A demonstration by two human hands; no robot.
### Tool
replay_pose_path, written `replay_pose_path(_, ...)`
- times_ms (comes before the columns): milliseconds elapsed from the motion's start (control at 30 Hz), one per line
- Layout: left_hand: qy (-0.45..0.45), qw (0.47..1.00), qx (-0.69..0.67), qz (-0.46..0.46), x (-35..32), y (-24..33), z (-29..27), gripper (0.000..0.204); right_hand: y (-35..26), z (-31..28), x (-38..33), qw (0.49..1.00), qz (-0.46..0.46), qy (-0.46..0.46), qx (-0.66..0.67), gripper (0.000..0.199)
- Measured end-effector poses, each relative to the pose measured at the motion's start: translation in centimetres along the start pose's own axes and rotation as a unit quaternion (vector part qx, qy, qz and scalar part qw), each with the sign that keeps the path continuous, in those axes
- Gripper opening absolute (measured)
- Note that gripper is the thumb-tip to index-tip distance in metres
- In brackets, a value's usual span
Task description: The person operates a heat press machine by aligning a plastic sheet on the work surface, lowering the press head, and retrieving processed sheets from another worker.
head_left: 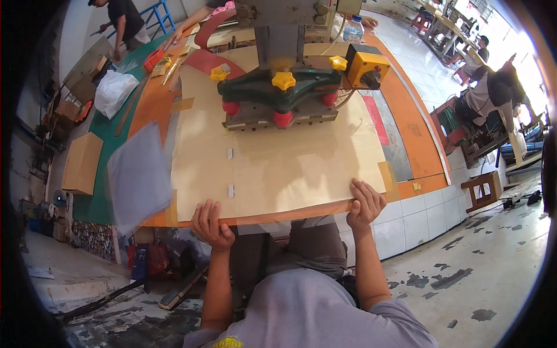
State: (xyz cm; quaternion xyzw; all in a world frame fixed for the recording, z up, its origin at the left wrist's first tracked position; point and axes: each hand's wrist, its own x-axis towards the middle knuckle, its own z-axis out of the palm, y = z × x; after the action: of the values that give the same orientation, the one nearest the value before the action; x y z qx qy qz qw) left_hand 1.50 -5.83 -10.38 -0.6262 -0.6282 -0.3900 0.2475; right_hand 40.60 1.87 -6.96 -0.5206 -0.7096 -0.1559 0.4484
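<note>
A large cream sheet point(301, 174) lies flat over the orange work table point(426, 145), with two small white tabs on its left half. My left hand point(212, 225) rests at the sheet's near left corner, fingers stretched onto the edge and thumb apart. At the near right corner my right hand point(365, 206) lies with its fingers extended over the sheet. Neither hand visibly grips anything. Beyond them, above the sheet, stands a press head point(279, 93) with a dark green bracket, yellow star knobs and red feet. Clear film point(255, 228) hangs below the table's near edge, between the hands.
A yellow-black control box point(366, 66) sits right of the press head. Stacked translucent sheets point(139, 174), a cardboard box point(83, 163) and a white plastic bag point(116, 93) lie to the left. Another person's arm point(183, 28) reaches onto the far side; a clear bottle point(353, 29) stands there.
</note>
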Motion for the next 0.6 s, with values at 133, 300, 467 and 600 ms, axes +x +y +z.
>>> replay_pose_path(133, -0.004, 1.000, -0.001, -0.002, 0.0, 0.0, -0.1, 0.056, 0.0, 0.1, -0.1, 1.000, 0.002, 0.001, 0.001, 0.045)
replay_pose_path(300, -0.020, 1.000, -0.012, -0.008, 0.4, 0.4, -0.7, 0.057, -0.3, -0.4, 0.4, 1.000, 0.006, -0.010, 0.010, 0.046)
replay_pose_path(467, -0.074, 0.997, -0.026, -0.019, 1.8, 0.8, -2.4, 0.053, -1.0, -1.6, 1.7, 0.996, 0.047, -0.045, 0.067, 0.045)
replay_pose_path(600, -0.081, 0.993, -0.080, -0.034, 4.9, -0.4, -3.6, 0.037, -1.1, -3.8, 5.1, 0.974, 0.092, -0.185, 0.090, 0.029)
